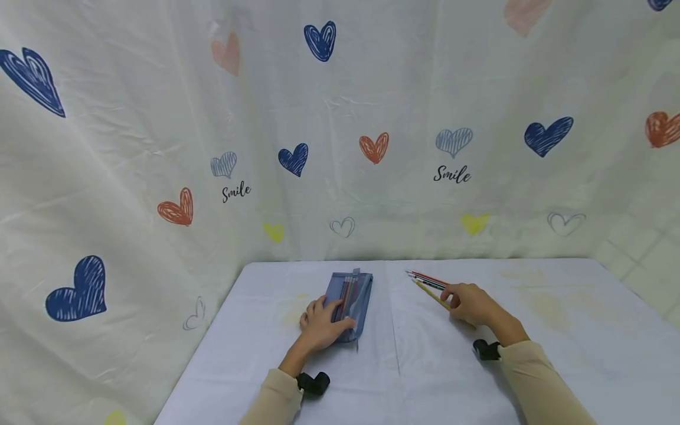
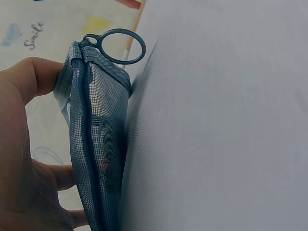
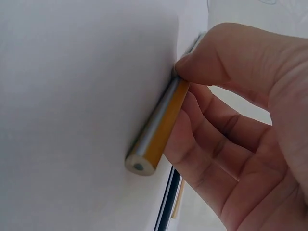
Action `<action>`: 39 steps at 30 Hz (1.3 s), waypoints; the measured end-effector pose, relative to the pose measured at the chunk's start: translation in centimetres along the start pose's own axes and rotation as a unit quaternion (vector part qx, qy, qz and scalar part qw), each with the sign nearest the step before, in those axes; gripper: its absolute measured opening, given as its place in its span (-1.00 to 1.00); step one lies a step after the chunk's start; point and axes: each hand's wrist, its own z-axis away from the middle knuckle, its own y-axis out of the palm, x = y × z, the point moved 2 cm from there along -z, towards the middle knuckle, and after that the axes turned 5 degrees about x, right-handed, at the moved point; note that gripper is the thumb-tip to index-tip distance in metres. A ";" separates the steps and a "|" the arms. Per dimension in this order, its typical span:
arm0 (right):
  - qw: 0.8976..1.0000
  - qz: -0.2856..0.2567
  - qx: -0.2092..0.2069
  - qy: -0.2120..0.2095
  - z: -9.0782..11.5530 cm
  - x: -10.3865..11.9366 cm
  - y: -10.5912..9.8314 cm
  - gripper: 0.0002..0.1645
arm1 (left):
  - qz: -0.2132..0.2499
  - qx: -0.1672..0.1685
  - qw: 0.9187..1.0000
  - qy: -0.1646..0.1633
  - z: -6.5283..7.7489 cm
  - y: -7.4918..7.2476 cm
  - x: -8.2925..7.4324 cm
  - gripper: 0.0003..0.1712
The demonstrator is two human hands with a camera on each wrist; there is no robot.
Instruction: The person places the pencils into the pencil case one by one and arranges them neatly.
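Note:
A blue mesh pencil case (image 1: 363, 304) lies on the white-covered table, with several pencils (image 1: 348, 289) visible inside. My left hand (image 1: 320, 326) rests on its top, thumb and fingers spread over the mesh. In the left wrist view, the case's zipper ring (image 2: 122, 46) sticks out at one end, and the fingertips press the upper face. To the right, my right hand (image 1: 473, 304) pinches a yellow pencil (image 3: 161, 125) between thumb and fingers, its blunt end towards the wrist camera. Red and black pencils (image 1: 427, 280) lie beside it, their far ends close together, partly hidden by the hand.
A white cloth with printed hearts (image 1: 374, 147) hangs behind the table's (image 1: 531, 330) back edge. A fold line runs down the tabletop between the two hands. Black wrist cameras (image 1: 314, 383) sit at both cuffs.

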 end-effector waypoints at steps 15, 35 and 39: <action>0.999 -0.025 -0.018 -0.008 -0.1 -0.1 0.0 -0.61 | 0.004 -0.001 1.000 0.003 -0.1 0.1 0.1 -0.13; 0.987 -0.161 -0.019 0.006 -0.3 0.9 0.7 -0.48 | -0.001 0.006 1.000 0.004 0.0 0.2 0.0 -0.12; 0.978 -0.206 -0.012 -0.006 -0.5 1.5 0.8 -0.46 | -0.002 0.003 1.000 0.002 0.0 0.0 -0.1 -0.13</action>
